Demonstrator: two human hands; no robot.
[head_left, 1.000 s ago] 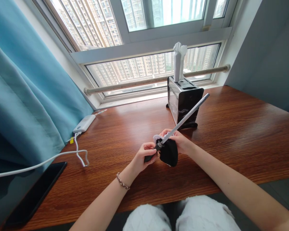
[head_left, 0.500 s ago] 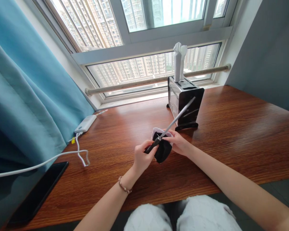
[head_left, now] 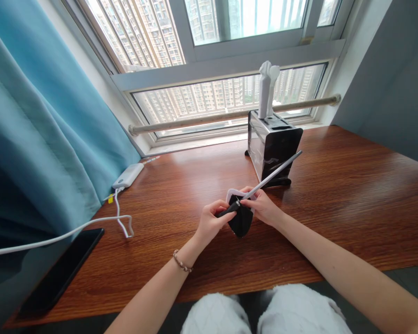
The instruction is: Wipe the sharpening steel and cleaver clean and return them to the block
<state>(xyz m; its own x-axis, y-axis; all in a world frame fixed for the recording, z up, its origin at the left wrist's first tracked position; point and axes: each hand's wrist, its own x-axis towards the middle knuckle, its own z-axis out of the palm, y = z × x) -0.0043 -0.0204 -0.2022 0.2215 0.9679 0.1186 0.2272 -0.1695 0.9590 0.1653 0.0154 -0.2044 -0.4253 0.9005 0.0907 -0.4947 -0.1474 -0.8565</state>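
Observation:
My left hand (head_left: 211,221) is closed round the black handle (head_left: 229,210) of a long thin tool. Its pale grey rod (head_left: 275,172) slants up to the right, in front of the metal block; whether it is a rod or a blade seen edge-on, I cannot tell. Behind and below the tool hangs a soft-looking black cloth (head_left: 241,226) with a white edge. The fingers of my right hand (head_left: 265,207) are closed on this cloth, with the thumb close to the base of the rod. Both hands are above the table, near its front edge.
On the wooden table (head_left: 184,185) stands a black and silver slotted block (head_left: 282,144) with two white-wrapped pieces (head_left: 264,93) upright in it. To the left are a white power adapter (head_left: 128,176) with its cable, and a black phone-like slab (head_left: 62,273). A blue curtain (head_left: 62,102) hangs there.
The whole view has shifted slightly. The rod has tipped lower and points further right. Both hands keep their hold.

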